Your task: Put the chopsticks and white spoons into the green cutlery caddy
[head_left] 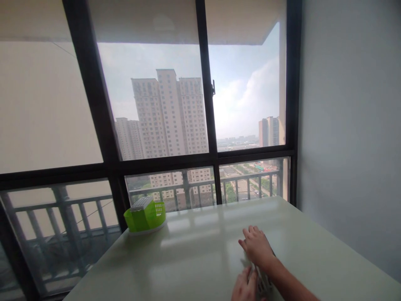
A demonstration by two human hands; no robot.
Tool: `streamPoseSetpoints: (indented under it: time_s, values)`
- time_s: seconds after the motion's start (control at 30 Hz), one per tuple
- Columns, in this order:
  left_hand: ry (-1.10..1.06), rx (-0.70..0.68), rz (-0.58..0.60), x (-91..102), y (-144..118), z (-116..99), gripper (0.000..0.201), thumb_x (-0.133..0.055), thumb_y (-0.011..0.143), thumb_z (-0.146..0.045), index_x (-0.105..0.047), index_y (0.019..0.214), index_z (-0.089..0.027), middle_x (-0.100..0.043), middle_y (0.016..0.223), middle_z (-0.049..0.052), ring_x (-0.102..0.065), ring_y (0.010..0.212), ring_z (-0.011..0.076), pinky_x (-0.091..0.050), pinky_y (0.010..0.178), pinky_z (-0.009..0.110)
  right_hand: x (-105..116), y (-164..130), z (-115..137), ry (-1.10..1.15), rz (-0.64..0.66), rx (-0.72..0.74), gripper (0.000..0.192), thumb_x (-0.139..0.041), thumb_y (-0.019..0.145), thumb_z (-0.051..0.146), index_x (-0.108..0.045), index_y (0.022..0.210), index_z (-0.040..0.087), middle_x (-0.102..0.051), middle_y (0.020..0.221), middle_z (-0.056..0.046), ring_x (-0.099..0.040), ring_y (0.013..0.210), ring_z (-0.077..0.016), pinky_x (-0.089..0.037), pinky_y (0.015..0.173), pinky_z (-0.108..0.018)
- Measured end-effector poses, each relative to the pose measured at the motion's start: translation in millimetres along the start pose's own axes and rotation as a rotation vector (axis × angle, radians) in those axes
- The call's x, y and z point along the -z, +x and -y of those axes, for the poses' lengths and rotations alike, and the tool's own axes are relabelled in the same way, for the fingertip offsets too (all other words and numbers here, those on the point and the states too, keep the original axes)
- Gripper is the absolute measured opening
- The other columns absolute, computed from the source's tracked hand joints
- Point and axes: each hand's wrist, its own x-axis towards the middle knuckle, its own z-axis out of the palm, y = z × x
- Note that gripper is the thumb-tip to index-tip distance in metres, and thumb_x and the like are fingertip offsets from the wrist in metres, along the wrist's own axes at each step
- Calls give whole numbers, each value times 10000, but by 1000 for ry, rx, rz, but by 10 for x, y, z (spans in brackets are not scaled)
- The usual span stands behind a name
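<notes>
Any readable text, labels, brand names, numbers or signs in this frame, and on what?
None can be read.
Lime-green plastic basket: no label shows.
Flat dark thing with a pale grid under both hands: marks too blurred.
Distant green road sign outside: too small.

No lettering, label, brand, number or sign can be read anywhere: not on the green basket (145,216) at the far edge of the table (194,251), nor on the tower blocks (166,117) seen beyond it through the window.
</notes>
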Motion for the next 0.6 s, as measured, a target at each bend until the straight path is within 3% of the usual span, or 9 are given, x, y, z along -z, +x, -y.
streamPoseSetpoints:
  time_s: [0.07,0.13,0.23,0.3,0.37,0.43,0.53,0.6]
  values:
    - [-13,28,-7,289,15,144,549,-626,774,-231,-626,1322,-207,-645,1327,133,-587,1190,288,-453,1001,333,95,-67,175,23,-59,10,174,-584,921,320,-677,1014,206,-644,1080,-117,-544,1081,-298,-377,930,-408]
    - [4,91,-113,658,28,320,287,-490,882,-218,-693,1085,-215,-715,1116,91,-630,1067,232,-450,935,297,152,-144,390,77,-80,24,147,-558,934,296,-675,969,214,-657,1046,-103,-561,1052,-285,-389,913,-397]
    - [115,181,-229,1182,67,604,359,-388,995,-329,-671,804,-217,-732,895,66,-658,906,222,-428,804,286,132,-235,718,145,-36,91,217,-504,965,302,-689,893,214,-695,957,-88,-614,980,-268,-411,895,-387]
    - [215,224,-272,1400,91,790,460,-362,1019,-411,-651,717,-219,-731,803,65,-672,833,230,-400,743,287,44,-267,897,153,34,183,262,-499,970,315,-706,852,207,-723,891,-86,-659,915,-256,-434,864,-369]
    - [269,261,-288,1473,87,966,525,-320,1035,-455,-647,695,-226,-724,735,59,-687,776,229,-375,698,285,-91,-284,1028,142,101,267,282,-509,966,330,-718,826,202,-745,840,-90,-697,839,-249,-453,786,-334]
    - [266,289,-281,1425,53,1127,518,-303,1043,-452,-654,731,-235,-724,720,54,-702,763,226,-363,669,280,-252,-298,1112,134,137,303,253,-520,959,325,-719,852,210,-758,819,-86,-720,778,-245,-444,688,-298]
    - [195,323,-301,1300,17,1327,410,-315,1041,-398,-646,860,-240,-724,762,43,-710,782,213,-380,654,266,-480,-332,1169,129,169,303,155,-535,924,208,-688,940,222,-765,817,-63,-731,713,-224,-389,588,-261]
    - [128,328,-374,1324,59,1448,317,-316,1032,-345,-615,1002,-243,-697,771,15,-695,748,188,-408,652,254,-580,-356,1177,150,176,304,190,-526,879,109,-655,959,223,-761,839,-43,-728,697,-199,-350,555,-250]
